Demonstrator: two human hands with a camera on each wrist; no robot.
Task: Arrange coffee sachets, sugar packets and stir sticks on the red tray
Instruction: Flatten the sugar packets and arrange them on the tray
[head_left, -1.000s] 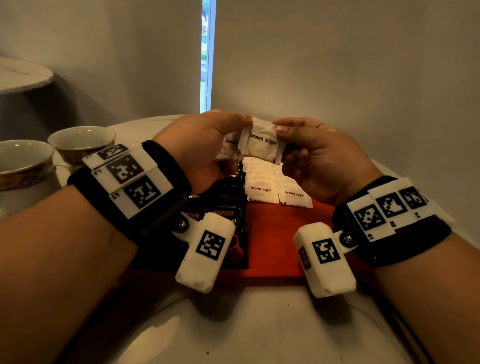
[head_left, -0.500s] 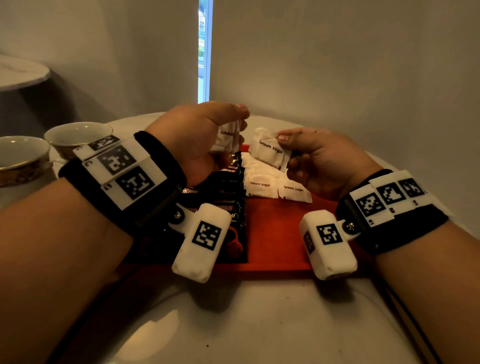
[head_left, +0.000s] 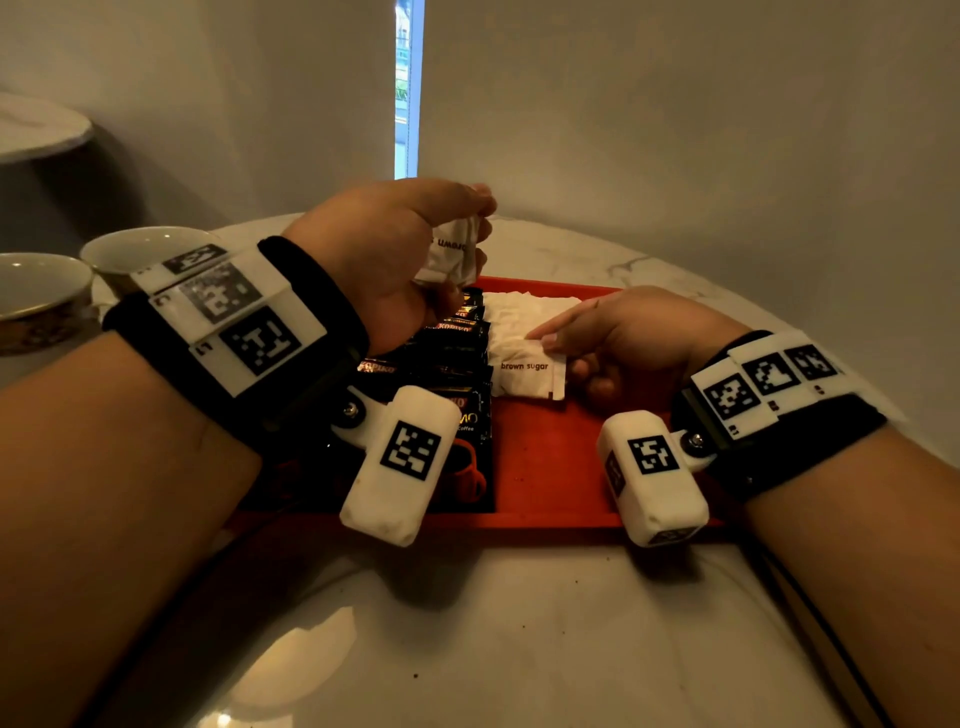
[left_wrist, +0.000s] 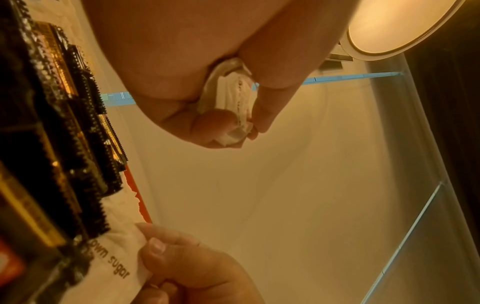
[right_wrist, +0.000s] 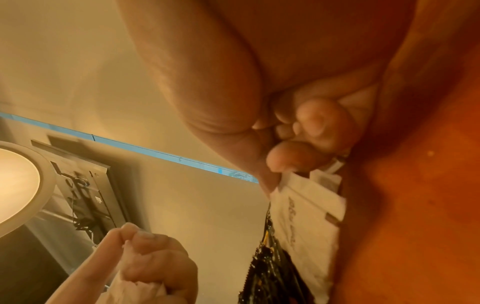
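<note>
The table (head_left: 519, 623) carries the red tray (head_left: 540, 457) at its 12 o'clock side. On the tray, coffee sachets (head_left: 457, 364) overlap in a column at 9 o'clock, with a sugar row (head_left: 524, 332) just beside them toward 3. The left hand (head_left: 384, 260) clutches spare packets (head_left: 449, 252) above the tray's 11 o'clock corner. The right hand (head_left: 623, 343) pinches the nearest packet (head_left: 524, 376) by its 3 o'clock edge, laying it down. Packets look light, soft and crinkly; edge pinches suit them
</note>
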